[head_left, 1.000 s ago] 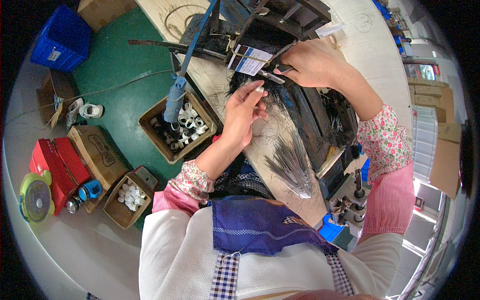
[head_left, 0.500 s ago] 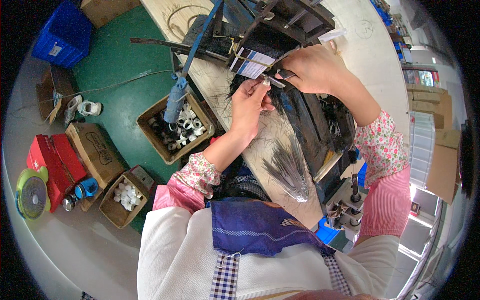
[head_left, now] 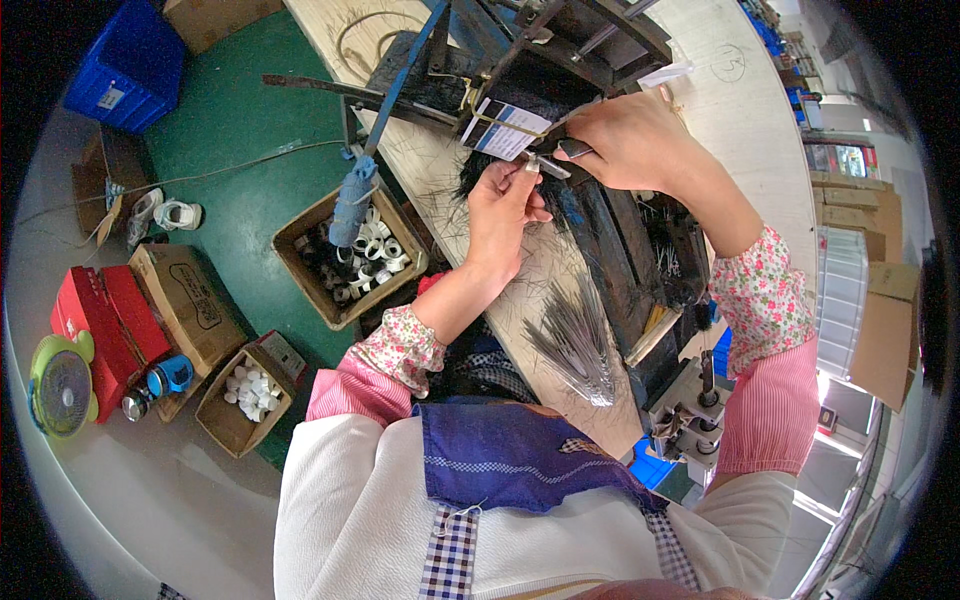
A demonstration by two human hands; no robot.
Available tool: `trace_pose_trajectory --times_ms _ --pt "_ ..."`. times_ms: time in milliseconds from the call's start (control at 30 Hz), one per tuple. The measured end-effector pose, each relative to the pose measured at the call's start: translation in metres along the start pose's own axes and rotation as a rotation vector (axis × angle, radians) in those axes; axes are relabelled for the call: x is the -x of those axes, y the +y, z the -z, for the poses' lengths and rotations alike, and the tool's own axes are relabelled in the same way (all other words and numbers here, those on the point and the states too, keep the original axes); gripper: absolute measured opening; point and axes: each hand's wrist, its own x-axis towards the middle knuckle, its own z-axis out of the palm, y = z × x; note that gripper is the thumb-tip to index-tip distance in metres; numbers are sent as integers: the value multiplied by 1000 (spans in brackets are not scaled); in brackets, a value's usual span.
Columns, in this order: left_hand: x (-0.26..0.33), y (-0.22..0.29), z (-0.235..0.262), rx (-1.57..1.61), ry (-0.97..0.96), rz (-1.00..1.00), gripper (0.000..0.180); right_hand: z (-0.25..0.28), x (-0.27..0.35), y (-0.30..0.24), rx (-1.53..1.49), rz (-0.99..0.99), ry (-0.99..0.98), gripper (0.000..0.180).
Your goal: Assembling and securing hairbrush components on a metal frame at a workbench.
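Observation:
My left hand (head_left: pixel 497 215) is closed in a pinch by the front of a dark metal machine (head_left: pixel 590 50). Its fingertips press at a small pale piece, mostly hidden, beside a short flat metal bar (head_left: pixel 552 168). My right hand (head_left: pixel 640 145) is wrapped round a dark-handled tool (head_left: pixel 574 149) just right of that bar; the tool's working end is hard to make out. Dark bristles (head_left: pixel 472 172) lie behind my left fingers. On the wooden bench (head_left: pixel 540 290), nearer to me, a fanned bundle of thin dark strands (head_left: pixel 575 345) rests flat.
Left of the bench, a box of white and black rings (head_left: pixel 290 240) stands below a rag-wrapped lever (head_left: pixel 352 205). A smaller box of white pieces (head_left: pixel 222 420), a green fan (head_left: pixel 62 385), red boxes (head_left: pixel 105 325) and a blue crate (head_left: pixel 125 65) lie farther left. Loose strands litter the bench.
Both hands keep nearly the same pose at the machine's front, with only a slight shift. The view has moved a little; the bundle on the bench stays put.

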Motion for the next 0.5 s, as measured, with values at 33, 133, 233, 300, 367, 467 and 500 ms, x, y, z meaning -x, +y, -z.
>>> trace_pose_trajectory --times_ms 33,133,233,300,367,467,500 --pt "0 0 0 4 1 1 18 1 0 0 -3 -7 -2 32" --pt "0 1 -1 5 -5 2 17 3 -1 -1 23 -11 -24 32" --pt "0 0 0 33 -16 -12 17 2 -2 -2 48 -11 -30 32" --pt "-1 -1 0 33 -11 -11 17 2 -3 -1 41 -9 -28 32" --pt "-2 -1 1 33 -7 -11 17 2 -4 -1 35 -7 -26 32" --pt "-2 -1 1 24 -8 -3 17 2 -3 -1 27 2 -16 31" --pt "-1 -1 0 32 -1 -6 17 3 -3 -2 41 -8 -26 32"
